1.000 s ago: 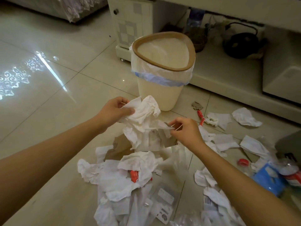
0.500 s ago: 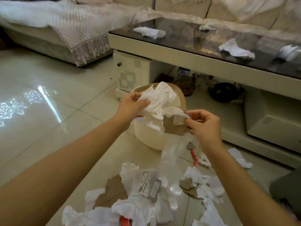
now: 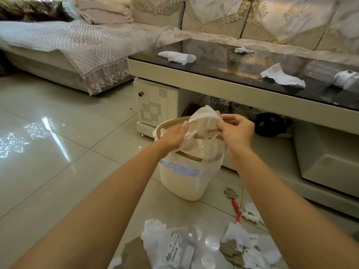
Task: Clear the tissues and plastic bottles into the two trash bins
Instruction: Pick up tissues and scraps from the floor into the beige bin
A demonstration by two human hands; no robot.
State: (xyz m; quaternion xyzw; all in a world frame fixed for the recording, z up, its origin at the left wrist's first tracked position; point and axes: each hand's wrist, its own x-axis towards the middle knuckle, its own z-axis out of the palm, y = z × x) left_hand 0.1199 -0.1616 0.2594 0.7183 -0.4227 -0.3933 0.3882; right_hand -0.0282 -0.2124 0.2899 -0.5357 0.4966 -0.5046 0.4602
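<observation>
Nearest me, the floor litter (image 3: pixel 204 247) lies in a heap: torn white tissue, brown card scraps, clear plastic wrap and a printed packet, with a red strip (image 3: pixel 236 208) just beyond it on the right. I judge this pile to be the bulk of what is left down here.

Past that stands the trash bin (image 3: pixel 186 183), cream-bodied with a brown rim and a white liner folded over the edge. I hold both hands right over its mouth, so that whatever I let go should drop straight in. My left hand (image 3: pixel 174 135) has its fingers curled round the lower left of the tissue wad (image 3: pixel 204 123); my right hand (image 3: pixel 238 131) pinches the wad's right edge between thumb and fingertips. The wad is crumpled, with a brown scrap caught in it; its longer span runs left to right between my hands, with one corner peaking upward on the far side.

Farther off, the glass-topped coffee table (image 3: pixel 213 78) carries three more tissues (image 3: pixel 177 57) and, at far right, a clear plastic bottle (image 3: pixel 330 73) lying on its side, long axis left to right. Behind is the sofa (image 3: pixel 77 47).
</observation>
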